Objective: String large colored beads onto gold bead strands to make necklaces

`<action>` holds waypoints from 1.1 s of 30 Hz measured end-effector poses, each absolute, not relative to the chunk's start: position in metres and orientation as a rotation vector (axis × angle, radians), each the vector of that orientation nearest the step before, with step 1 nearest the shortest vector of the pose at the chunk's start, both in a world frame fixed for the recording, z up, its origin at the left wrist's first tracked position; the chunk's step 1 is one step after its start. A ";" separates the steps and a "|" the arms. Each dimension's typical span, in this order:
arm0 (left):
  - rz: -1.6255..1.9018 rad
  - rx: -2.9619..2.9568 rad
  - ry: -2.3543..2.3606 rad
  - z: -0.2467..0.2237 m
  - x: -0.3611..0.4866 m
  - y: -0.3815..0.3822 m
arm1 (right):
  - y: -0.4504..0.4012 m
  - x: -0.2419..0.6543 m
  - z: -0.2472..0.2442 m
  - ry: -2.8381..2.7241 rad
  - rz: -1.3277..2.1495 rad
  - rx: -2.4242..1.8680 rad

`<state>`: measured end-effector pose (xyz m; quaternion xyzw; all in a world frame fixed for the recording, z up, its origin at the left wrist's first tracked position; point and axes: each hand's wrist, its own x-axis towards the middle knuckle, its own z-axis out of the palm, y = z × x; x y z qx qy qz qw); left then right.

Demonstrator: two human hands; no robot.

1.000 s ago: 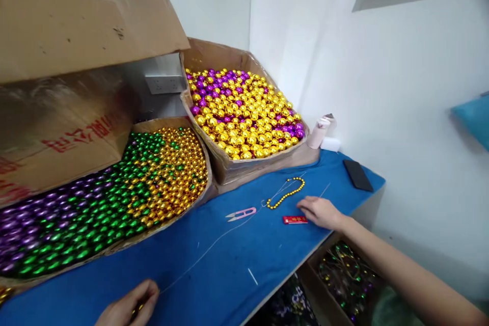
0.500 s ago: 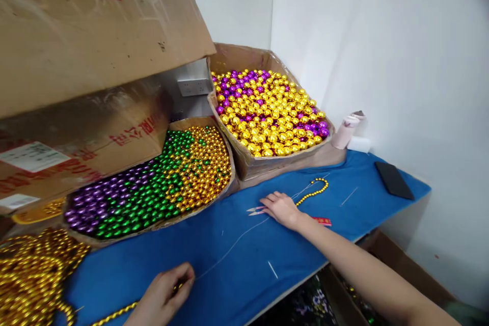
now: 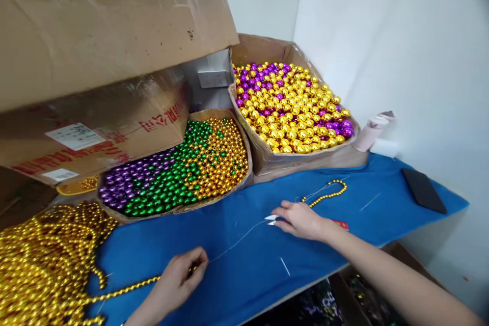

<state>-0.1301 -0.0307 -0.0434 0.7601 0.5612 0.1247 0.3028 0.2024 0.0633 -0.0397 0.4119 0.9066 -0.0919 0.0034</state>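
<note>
My left hand (image 3: pixel 179 277) pinches the end of a gold bead string (image 3: pixel 128 288), which runs left to a big heap of gold bead strings (image 3: pixel 42 254). A thin pale thread (image 3: pixel 237 243) stretches from these fingertips across the cloth to the scissors. My right hand (image 3: pixel 301 220) is closed on small scissors (image 3: pixel 270 218); their two silver blade tips stand slightly apart at the thread, and the handles are hidden under the fingers. Just beyond this hand lies a short curved gold bead string (image 3: pixel 330 194) with loose thread beside it.
A blue cloth (image 3: pixel 244 275) covers the table. Behind it stand a box (image 3: pixel 250 163) of purple, green and gold beads and a box (image 3: pixel 294 161) of larger gold and purple beads. A black phone-like slab (image 3: pixel 423 190), thread scraps and a red strip (image 3: pixel 341 224) lie right.
The view has swung left, so things appear farther right. My right hand has picked up the scissors and brought the blades to the thread. My left hand keeps its pinch.
</note>
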 end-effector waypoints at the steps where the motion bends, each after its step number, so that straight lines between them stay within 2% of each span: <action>1: 0.337 2.017 1.485 -0.044 -0.130 -0.031 | 0.061 0.202 -0.040 2.826 -0.276 1.287; 13: 0.329 2.115 1.506 -0.037 -0.135 -0.028 | 0.062 0.172 -0.056 2.696 -0.249 1.393; 18: 0.372 2.310 1.874 -0.029 -0.161 0.000 | 0.085 0.209 -0.045 2.665 -0.229 1.649; 22: 0.202 2.467 2.116 -0.052 -0.166 0.020 | 0.094 0.246 -0.043 2.668 -0.269 1.664; 26: 0.065 2.665 2.027 -0.082 -0.154 0.024 | 0.088 0.256 -0.056 2.701 -0.323 1.516; 33: 0.235 2.678 2.116 -0.083 -0.146 0.026 | 0.058 0.240 -0.058 2.842 -0.339 1.470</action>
